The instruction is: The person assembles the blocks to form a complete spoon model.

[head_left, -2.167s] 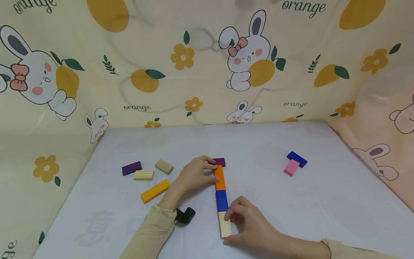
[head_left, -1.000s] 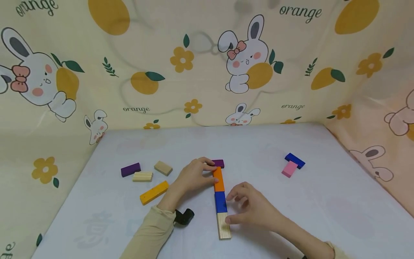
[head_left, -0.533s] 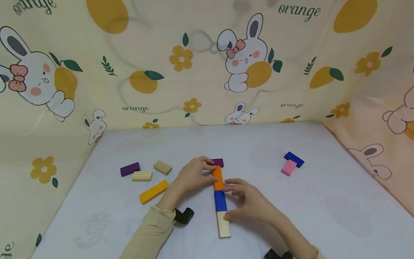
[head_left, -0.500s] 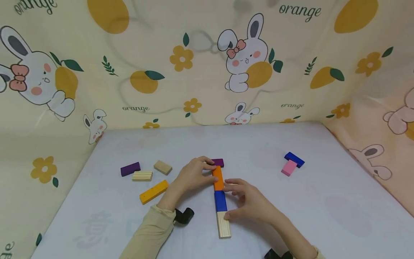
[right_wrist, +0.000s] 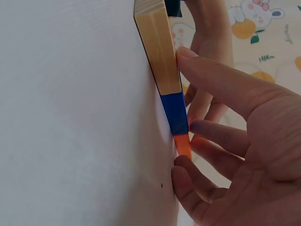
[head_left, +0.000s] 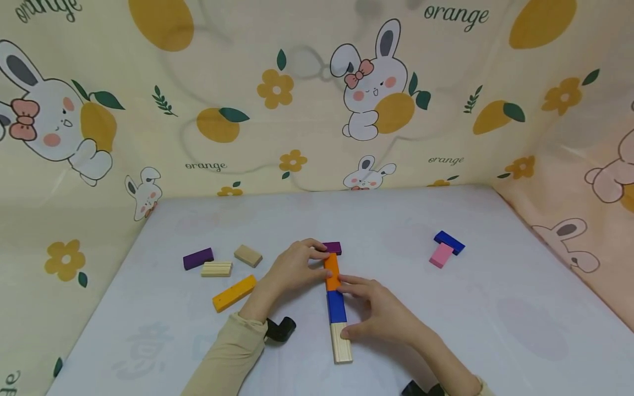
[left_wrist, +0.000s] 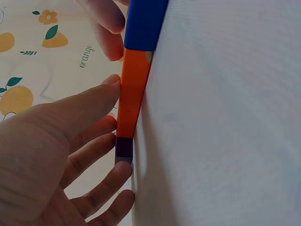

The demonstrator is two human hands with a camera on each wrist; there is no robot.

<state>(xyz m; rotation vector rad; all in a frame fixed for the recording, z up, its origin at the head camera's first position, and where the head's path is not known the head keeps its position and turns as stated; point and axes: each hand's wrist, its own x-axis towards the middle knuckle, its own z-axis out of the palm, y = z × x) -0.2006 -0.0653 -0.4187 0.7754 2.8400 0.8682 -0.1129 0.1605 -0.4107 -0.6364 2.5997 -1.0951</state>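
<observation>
A straight row of blocks lies on the white tabletop in the head view: a purple block point(head_left: 333, 247) across the far end, an orange block point(head_left: 333, 264), a blue block point(head_left: 337, 308) and a plain wooden block point(head_left: 342, 349) nearest. My left hand point(head_left: 296, 265) rests against the row's left side, thumb on the orange block and fingertips by the purple one. On the right side, my right hand point(head_left: 386, 311) has its thumb at the wooden block and extended fingers where blue meets orange. In the right wrist view the fingers spread along the blue block point(right_wrist: 175, 113).
Left of the row lie a purple block point(head_left: 198, 258), two plain wooden blocks point(head_left: 248, 256) and a yellow block point(head_left: 234, 293). A pink block point(head_left: 441, 256) leans on a blue block point(head_left: 449, 242) at the right. Patterned cloth point(head_left: 307, 126) borders the tabletop point(head_left: 495, 308).
My right hand has slid from the wooden block farther up the row, its fingers now at the blue and orange blocks. My left hand has stayed in place.
</observation>
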